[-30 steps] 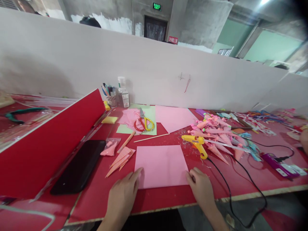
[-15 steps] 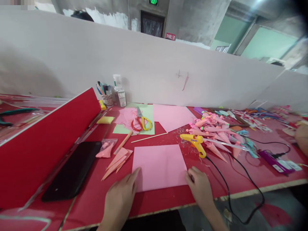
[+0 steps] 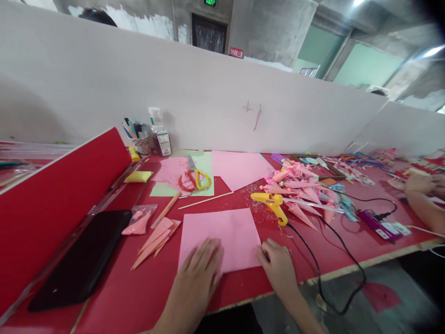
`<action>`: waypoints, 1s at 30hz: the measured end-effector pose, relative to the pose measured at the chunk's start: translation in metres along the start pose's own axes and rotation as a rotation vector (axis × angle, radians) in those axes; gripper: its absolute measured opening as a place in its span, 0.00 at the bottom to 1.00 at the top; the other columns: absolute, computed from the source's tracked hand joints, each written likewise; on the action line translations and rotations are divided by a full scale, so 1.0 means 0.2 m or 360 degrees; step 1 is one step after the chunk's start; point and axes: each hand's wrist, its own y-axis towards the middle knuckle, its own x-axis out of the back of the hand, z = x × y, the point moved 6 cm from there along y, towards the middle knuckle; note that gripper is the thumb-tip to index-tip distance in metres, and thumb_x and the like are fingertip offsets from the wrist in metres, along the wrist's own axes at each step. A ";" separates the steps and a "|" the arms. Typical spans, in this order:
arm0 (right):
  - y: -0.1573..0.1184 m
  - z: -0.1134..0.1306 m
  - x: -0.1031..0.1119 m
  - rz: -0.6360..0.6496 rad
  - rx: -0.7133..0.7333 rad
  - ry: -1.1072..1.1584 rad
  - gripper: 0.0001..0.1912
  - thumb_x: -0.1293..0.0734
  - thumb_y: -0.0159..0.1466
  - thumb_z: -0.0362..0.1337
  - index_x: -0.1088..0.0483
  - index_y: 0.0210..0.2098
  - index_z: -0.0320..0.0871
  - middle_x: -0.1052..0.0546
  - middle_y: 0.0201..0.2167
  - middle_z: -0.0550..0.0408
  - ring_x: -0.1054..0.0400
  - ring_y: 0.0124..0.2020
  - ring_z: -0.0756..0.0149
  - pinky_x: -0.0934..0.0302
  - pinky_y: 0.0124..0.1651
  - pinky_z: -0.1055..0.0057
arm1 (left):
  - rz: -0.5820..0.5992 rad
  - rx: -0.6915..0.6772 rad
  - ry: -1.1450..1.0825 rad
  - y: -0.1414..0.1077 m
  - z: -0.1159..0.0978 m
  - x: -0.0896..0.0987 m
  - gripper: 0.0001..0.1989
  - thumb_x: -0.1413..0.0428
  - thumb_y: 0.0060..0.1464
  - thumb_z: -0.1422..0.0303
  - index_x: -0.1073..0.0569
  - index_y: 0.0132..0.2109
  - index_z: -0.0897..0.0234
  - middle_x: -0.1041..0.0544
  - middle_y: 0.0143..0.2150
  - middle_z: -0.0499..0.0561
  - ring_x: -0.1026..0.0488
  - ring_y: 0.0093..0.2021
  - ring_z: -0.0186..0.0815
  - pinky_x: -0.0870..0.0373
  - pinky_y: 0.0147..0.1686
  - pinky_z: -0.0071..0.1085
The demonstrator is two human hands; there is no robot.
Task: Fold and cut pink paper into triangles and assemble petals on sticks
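A pink sheet of paper (image 3: 222, 232) lies flat on the red table (image 3: 139, 297) in front of me. My left hand (image 3: 200, 269) rests palm down on the sheet's lower left part, its fingers stretched out. At the sheet's lower right corner is my right hand (image 3: 277, 264), thumb and curled fingers pressed together at the edge. Folded pink paper points (image 3: 158, 239) lie left of the sheet. Beyond its right corner sits a yellow glue gun (image 3: 273, 204).
Scissors (image 3: 194, 178) lie on green paper behind the sheet, near a thin stick (image 3: 205, 200). A pile of pink cones (image 3: 306, 185) is at right, a black phone-like slab (image 3: 83, 260) at left. Another person's arm (image 3: 422, 199) is far right. The glue gun's cable hangs over the front edge.
My left hand has moved from the sheet's left edge onto its surface, fingers now spread flat. My right hand stays at the right edge. The whole view has shifted slightly.
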 end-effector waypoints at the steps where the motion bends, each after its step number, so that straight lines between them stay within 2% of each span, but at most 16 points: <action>1: 0.00 0.00 0.00 0.0012 -0.0001 0.0007 0.14 0.42 0.61 0.34 0.40 0.19 0.41 0.37 0.20 0.59 0.43 0.24 0.69 0.59 0.30 0.72 | 0.0043 -0.0069 -0.0071 0.02 -0.04 0.00 0.23 0.56 0.58 0.61 0.43 0.59 0.58 0.39 0.60 0.49 0.41 0.58 0.40 0.41 0.53 0.38; 3: 0.00 -0.01 -0.01 0.0030 -0.0006 0.0021 0.14 0.42 0.61 0.34 0.40 0.19 0.41 0.36 0.20 0.59 0.42 0.24 0.69 0.59 0.30 0.72 | 0.0165 -0.0151 -0.0206 0.05 -0.08 -0.01 0.26 0.59 0.58 0.56 0.51 0.62 0.54 0.45 0.62 0.48 0.45 0.60 0.40 0.43 0.54 0.41; 6: 0.01 -0.01 -0.01 0.0035 -0.0010 0.0034 0.13 0.42 0.60 0.33 0.40 0.19 0.41 0.36 0.20 0.59 0.42 0.24 0.69 0.59 0.30 0.72 | 0.0354 -0.0197 -0.0374 0.05 -0.10 -0.01 0.28 0.62 0.58 0.53 0.60 0.62 0.48 0.52 0.64 0.47 0.51 0.62 0.45 0.48 0.55 0.51; 9: 0.00 -0.01 -0.01 0.0020 -0.0003 0.0037 0.13 0.42 0.60 0.33 0.40 0.19 0.41 0.36 0.20 0.59 0.42 0.24 0.69 0.59 0.30 0.72 | 0.0498 -0.0204 -0.0502 0.04 -0.09 -0.01 0.30 0.62 0.56 0.50 0.64 0.62 0.45 0.56 0.65 0.47 0.56 0.63 0.49 0.56 0.54 0.60; 13: 0.00 -0.01 0.00 -0.0012 0.0018 0.0039 0.14 0.42 0.60 0.34 0.41 0.19 0.41 0.37 0.19 0.59 0.44 0.23 0.70 0.59 0.30 0.72 | 0.0624 -0.0188 -0.0581 0.01 -0.08 0.00 0.33 0.58 0.53 0.47 0.65 0.61 0.43 0.59 0.65 0.47 0.58 0.63 0.52 0.61 0.53 0.64; 16: 0.00 -0.01 0.00 -0.0008 0.0015 0.0064 0.14 0.42 0.60 0.35 0.41 0.19 0.41 0.38 0.19 0.60 0.44 0.23 0.70 0.59 0.29 0.73 | 0.0647 -0.0149 -0.0560 -0.02 -0.06 0.00 0.35 0.57 0.52 0.47 0.65 0.61 0.43 0.58 0.65 0.46 0.58 0.63 0.51 0.60 0.54 0.62; 19: 0.00 -0.01 0.00 -0.0001 0.0009 0.0069 0.14 0.42 0.60 0.35 0.42 0.18 0.41 0.38 0.19 0.60 0.44 0.22 0.71 0.59 0.29 0.73 | 0.0612 -0.0125 -0.0481 -0.09 -0.02 0.02 0.34 0.58 0.53 0.47 0.65 0.62 0.45 0.57 0.65 0.46 0.55 0.63 0.48 0.54 0.55 0.56; 25: -0.01 0.00 0.00 -0.0027 0.0026 0.0055 0.14 0.42 0.60 0.35 0.42 0.18 0.41 0.38 0.19 0.59 0.43 0.23 0.70 0.58 0.29 0.73 | 0.0416 -0.0094 -0.0209 -0.26 0.11 0.09 0.32 0.57 0.55 0.51 0.60 0.63 0.50 0.49 0.63 0.46 0.48 0.61 0.42 0.47 0.56 0.41; 30: 0.00 -0.01 0.01 -0.0030 0.0015 0.0130 0.16 0.43 0.61 0.38 0.41 0.18 0.41 0.38 0.19 0.59 0.43 0.22 0.70 0.55 0.28 0.73 | 0.0258 -0.0055 -0.0218 -0.32 0.13 0.14 0.33 0.53 0.53 0.54 0.56 0.63 0.50 0.43 0.62 0.47 0.42 0.58 0.41 0.40 0.53 0.36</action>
